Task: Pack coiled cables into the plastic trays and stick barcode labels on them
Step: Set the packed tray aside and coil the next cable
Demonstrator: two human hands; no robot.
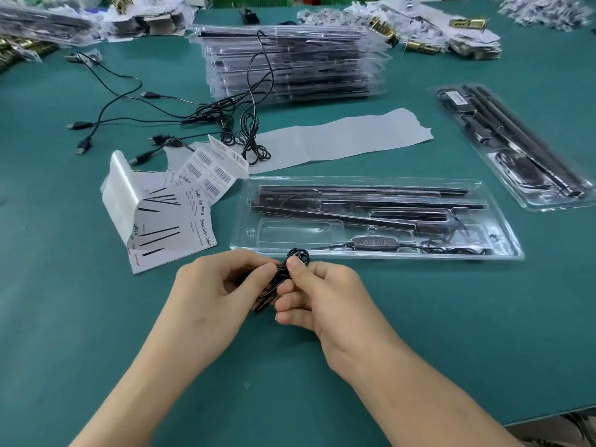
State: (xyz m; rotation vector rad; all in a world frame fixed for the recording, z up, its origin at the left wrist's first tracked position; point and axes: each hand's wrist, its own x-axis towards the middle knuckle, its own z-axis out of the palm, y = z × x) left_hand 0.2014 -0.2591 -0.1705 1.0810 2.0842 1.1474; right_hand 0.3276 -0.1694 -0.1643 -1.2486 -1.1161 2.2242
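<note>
- Coiling is judged the step in hand; a coiled cable [277, 280] is pinched between the left hand [219, 285] and the right hand [319, 295], with the fingers of both curled round the bundle.
- Just beyond the fingertips a plastic tray [290, 233] is laid; its nearest pocket is judged unfilled.
- For the next move, the bundle is to be gripped tight and pressed into that pocket; barcode labels [209, 172], beyond the left hand, are reserved for afterwards.

Factory packing bench: green mat [451, 333], stacked clear trays [290, 62], barcode label sheets [206, 172].
</note>
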